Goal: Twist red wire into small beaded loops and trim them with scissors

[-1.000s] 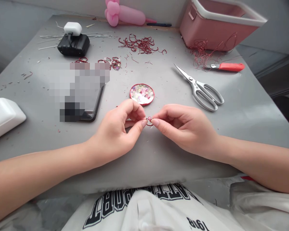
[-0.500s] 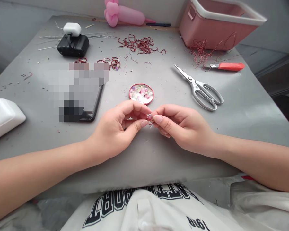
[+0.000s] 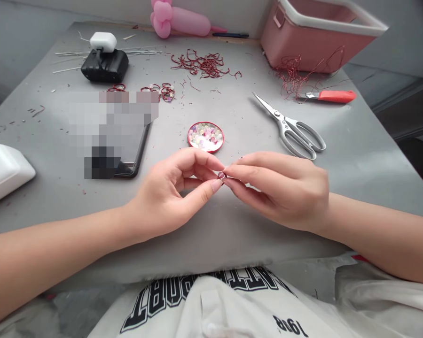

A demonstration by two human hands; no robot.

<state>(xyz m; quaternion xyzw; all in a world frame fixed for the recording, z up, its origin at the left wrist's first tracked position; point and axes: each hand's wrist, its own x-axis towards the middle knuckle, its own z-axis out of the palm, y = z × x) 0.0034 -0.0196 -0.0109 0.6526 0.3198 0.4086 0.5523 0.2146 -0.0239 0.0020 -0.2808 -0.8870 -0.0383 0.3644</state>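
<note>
Between the fingertips of both hands is a small dark red wire ring [image 3: 222, 175] with a pinkish bead. My left hand [image 3: 178, 188] pinches it from the left with thumb and fingers. From the right, my right hand [image 3: 282, 188] has its thumb and fingertips closed on the ring's other side, with the back of the hand turned up. Just behind the hands sits a round red-rimmed dish [image 3: 206, 137] of pale, pink and purple beads.
Silver scissors [image 3: 292, 129] and a red-handled cutter [image 3: 334, 96] lie at the right. Red wire pieces [image 3: 202, 64] are behind, near a pink bin [image 3: 313, 44]. A phone [image 3: 136, 145], a black device [image 3: 105, 65] and a white case [image 3: 7, 173] stand left.
My right hand has rolled over so its back faces up, and its grip on the ring has shifted. The ring has turned slightly. My left hand keeps its pinch.
</note>
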